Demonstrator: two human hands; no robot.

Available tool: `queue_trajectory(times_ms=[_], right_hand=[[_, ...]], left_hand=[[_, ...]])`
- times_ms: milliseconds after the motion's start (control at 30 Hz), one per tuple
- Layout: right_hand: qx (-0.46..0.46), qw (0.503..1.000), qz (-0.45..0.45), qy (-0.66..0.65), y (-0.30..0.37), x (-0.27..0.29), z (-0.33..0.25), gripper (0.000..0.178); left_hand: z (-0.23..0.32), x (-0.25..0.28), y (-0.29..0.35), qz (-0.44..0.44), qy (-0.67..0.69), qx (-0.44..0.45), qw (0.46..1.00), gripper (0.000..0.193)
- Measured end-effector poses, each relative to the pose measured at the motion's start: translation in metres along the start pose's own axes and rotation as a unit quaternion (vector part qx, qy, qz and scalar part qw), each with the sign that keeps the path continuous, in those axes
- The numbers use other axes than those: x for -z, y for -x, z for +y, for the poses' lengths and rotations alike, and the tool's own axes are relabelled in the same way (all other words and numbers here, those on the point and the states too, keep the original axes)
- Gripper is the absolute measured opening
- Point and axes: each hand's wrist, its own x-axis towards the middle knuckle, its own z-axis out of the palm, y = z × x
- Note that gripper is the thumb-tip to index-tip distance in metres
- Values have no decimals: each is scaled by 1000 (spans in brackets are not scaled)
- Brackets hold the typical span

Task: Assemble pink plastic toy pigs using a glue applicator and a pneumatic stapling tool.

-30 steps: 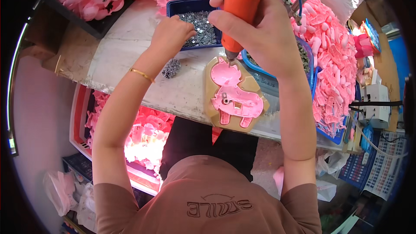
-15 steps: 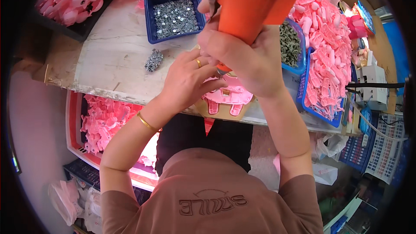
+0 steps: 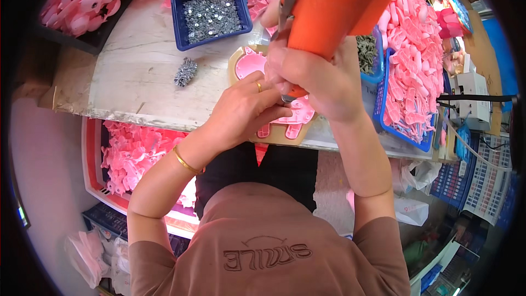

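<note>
My right hand [image 3: 324, 81] is wrapped round a large orange power screwdriver [image 3: 342, 13], its tip pointing down at a pink plastic part [image 3: 300, 114]. That part lies in a tan holder [image 3: 278, 134] at the table's near edge. Close beside the tip is my left hand [image 3: 236, 111], with thumb and fingers pinched together. Whatever they may hold is hidden. Beyond the left fingers a rounded pink shell piece [image 3: 251, 65] shows in the same holder. My hands and the tool cover the middle of the work.
A dark blue tray [image 3: 176, 19] of small screws stands at the back, with a loose screw pile [image 3: 186, 72] before it. At right are a blue tub [image 3: 378, 55] of metal pieces and a blue basket [image 3: 383, 98] heaped with pink parts. A bin [image 3: 90, 156] of pink pieces sits lower left.
The screwdriver tip and my left fingers have shifted toward the near end of the pink part. My left fingers are more curled. The rounded shell piece has come into sight.
</note>
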Motion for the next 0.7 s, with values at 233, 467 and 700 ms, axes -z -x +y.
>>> queue_trajectory(times_ms=[233,467,700], right_hand=[[20,994,73,75,24,33,16,27],[12,996,71,48,26,38,28,24],[21,993,99,69,32,39,33,19]], left_hand=[[8,-6,0,-8,-131,-41,990,33],[1,-20,4,-7,-175,-66,982,27],[1,-23,4,-14,-168,-56,984,26]])
